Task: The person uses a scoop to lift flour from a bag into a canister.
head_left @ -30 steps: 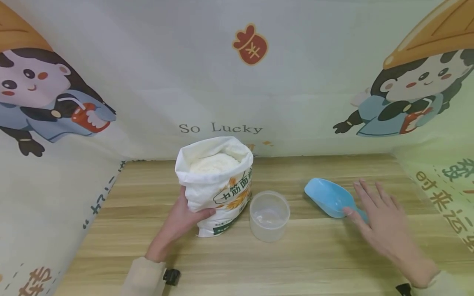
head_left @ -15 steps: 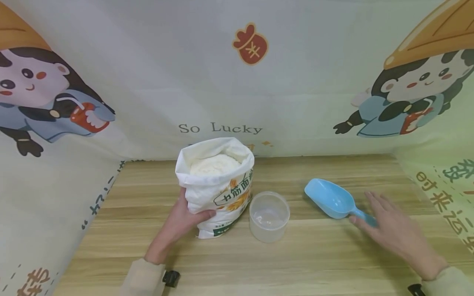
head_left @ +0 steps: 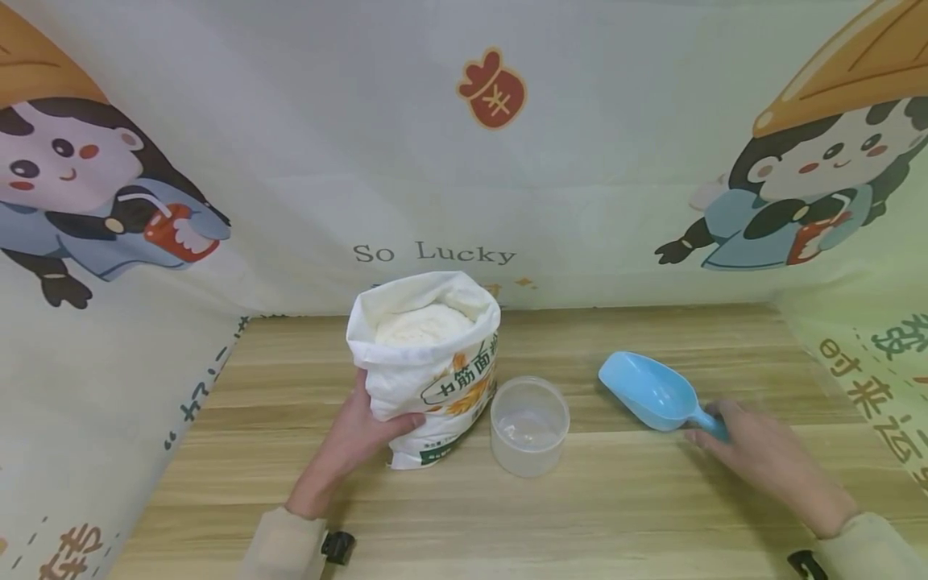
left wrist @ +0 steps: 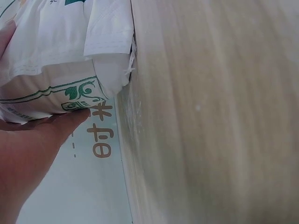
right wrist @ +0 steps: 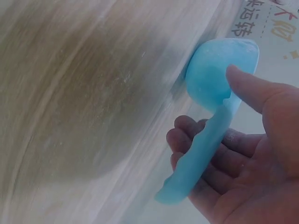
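Note:
My left hand [head_left: 360,427] grips the side of a white flour bag [head_left: 413,395], its thumb across the front. The bag stands upright with its mouth wide and flour [head_left: 424,324] heaped inside. In the left wrist view, fingers [left wrist: 70,122] press against the bag's lower side. Just right of the bag stands a clear round plastic container [head_left: 529,427]. Further right, my right hand [head_left: 768,451] is at the handle of a light-blue scoop [head_left: 648,392]. The right wrist view has fingers [right wrist: 184,140] curled around the scoop's handle and the thumb beside its bowl.
A wood-grain table [head_left: 580,515] bears everything. Printed cloth walls [head_left: 602,161] rise behind it and along both sides. The container sits between the bag and the scoop.
My right hand drew back along the scoop's handle with straight fingers, then curled them round it. The scoop has barely moved. My left hand keeps its hold on the bag.

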### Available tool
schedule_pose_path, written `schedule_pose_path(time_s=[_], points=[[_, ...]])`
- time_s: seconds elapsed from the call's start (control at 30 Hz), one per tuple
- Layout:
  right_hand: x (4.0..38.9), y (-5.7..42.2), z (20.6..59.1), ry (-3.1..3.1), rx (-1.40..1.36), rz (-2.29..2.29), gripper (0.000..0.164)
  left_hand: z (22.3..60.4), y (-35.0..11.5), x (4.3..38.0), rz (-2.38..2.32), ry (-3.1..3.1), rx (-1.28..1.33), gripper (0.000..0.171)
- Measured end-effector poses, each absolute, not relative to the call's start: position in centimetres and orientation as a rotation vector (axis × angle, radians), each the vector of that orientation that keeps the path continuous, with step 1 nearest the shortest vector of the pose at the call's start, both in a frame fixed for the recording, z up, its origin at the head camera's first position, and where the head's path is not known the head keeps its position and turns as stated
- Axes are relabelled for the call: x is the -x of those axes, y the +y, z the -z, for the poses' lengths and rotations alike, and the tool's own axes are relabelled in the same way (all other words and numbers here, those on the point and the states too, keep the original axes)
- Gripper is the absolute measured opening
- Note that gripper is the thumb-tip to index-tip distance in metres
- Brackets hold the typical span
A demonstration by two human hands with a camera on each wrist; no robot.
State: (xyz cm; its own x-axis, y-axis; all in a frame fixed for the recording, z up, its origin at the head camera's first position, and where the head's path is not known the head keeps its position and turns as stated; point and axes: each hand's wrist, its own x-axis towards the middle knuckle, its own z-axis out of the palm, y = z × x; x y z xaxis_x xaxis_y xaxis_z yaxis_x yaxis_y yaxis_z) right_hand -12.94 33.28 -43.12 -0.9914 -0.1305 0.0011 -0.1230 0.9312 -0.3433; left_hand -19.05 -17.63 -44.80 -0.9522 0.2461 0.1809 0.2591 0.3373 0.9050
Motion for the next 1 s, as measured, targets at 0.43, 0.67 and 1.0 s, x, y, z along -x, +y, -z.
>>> schedule_pose_path(time_s=[0.43,0.67,1.0], points=[[13.22,33.10,43.37,3.131,0.273,0.509,0.041,44.90,-17.81,19.13,1.736,-2.535,0.509,0.097],[12.98,33.04,43.75,3.167,0.297,0.545,0.031,44.92,-17.69,19.07,1.749,-2.545,0.472,0.100],[12.42,32.57,43.47,3.273,0.331,0.552,0.019,45.06,-17.74,19.00,1.755,-2.542,0.483,0.101]])
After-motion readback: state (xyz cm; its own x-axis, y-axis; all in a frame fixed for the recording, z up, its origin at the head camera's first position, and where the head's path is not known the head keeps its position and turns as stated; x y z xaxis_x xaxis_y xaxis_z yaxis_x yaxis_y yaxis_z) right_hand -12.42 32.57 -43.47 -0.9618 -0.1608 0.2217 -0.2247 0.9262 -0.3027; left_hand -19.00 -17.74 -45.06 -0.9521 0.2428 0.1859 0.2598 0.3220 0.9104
